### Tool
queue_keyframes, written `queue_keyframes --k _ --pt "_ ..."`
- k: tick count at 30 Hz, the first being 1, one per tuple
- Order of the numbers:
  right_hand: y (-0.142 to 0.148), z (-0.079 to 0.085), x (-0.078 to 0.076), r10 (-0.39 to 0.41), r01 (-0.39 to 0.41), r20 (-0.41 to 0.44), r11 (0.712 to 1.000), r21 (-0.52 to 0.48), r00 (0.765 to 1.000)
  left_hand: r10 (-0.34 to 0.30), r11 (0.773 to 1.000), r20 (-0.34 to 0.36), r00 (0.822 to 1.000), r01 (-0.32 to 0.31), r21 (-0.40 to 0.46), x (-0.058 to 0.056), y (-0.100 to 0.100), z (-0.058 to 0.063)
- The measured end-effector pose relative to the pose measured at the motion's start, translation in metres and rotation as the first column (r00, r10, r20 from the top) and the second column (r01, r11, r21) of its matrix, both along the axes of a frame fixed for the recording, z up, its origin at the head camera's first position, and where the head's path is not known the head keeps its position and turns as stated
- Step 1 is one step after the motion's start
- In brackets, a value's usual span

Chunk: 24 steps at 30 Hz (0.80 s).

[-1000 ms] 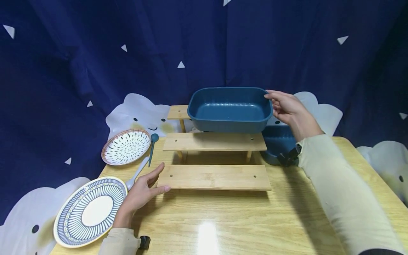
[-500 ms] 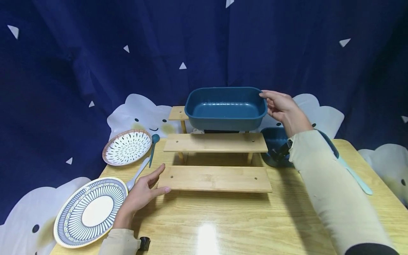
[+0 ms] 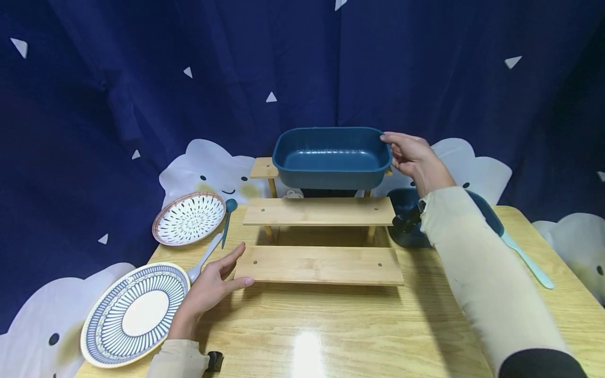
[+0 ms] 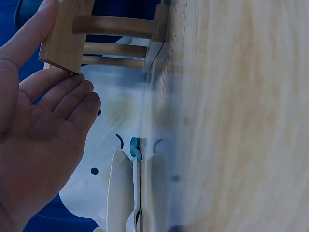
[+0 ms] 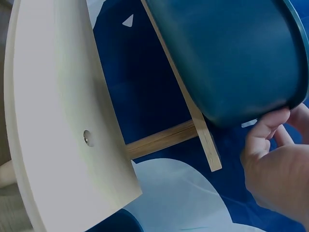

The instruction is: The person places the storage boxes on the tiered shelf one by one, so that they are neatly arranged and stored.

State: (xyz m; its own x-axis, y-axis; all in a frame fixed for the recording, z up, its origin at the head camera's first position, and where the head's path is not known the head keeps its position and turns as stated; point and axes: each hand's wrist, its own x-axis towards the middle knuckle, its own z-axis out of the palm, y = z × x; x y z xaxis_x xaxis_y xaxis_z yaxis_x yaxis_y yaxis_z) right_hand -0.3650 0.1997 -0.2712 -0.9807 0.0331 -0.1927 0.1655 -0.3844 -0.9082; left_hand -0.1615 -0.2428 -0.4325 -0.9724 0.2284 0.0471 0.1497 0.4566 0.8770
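My right hand (image 3: 416, 160) pinches the right end rim of a deep blue rectangular plastic basin (image 3: 333, 157), thumb and fingers at its edge. The basin sits over the top board of a three-tier wooden shelf rack (image 3: 319, 264), hiding most of that board. In the right wrist view, the basin's (image 5: 236, 53) base lies right at the top board (image 5: 205, 140). My left hand (image 3: 208, 291) holds the left end of the lowest board between thumb and fingers. The left wrist view shows the fingertips (image 4: 84, 89) against that board's end (image 4: 65, 41).
Left of the rack are a blue-striped oval plate (image 3: 101, 315), a speckled bowl (image 3: 189, 218), a pale spoon (image 3: 205, 257) and a dark teal spoon (image 3: 227, 223). Another blue basin (image 3: 408, 236) and a mint-handled utensil (image 3: 529, 262) lie at the right. A dark blue curtain (image 3: 302, 63) hangs behind.
The basin has shifted left and slightly back over the top board, with my right hand on its rim. The mint-handled utensil has come into sight. My left hand keeps its place.
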Motion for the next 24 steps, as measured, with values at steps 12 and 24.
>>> queue_keyframes --k 12,24 --pt "0.0003 0.0024 -0.0001 -0.037 0.037 0.002 0.998 0.047 0.999 -0.008 1.000 0.018 1.000 0.008 0.022 -0.0013 0.0029 -0.0012" --pt "0.0003 0.0053 -0.0012 -0.021 0.025 -0.035 0.994 0.106 0.999 0.002 1.000 0.018 1.000 -0.002 -0.004 -0.0029 0.0026 0.0030"
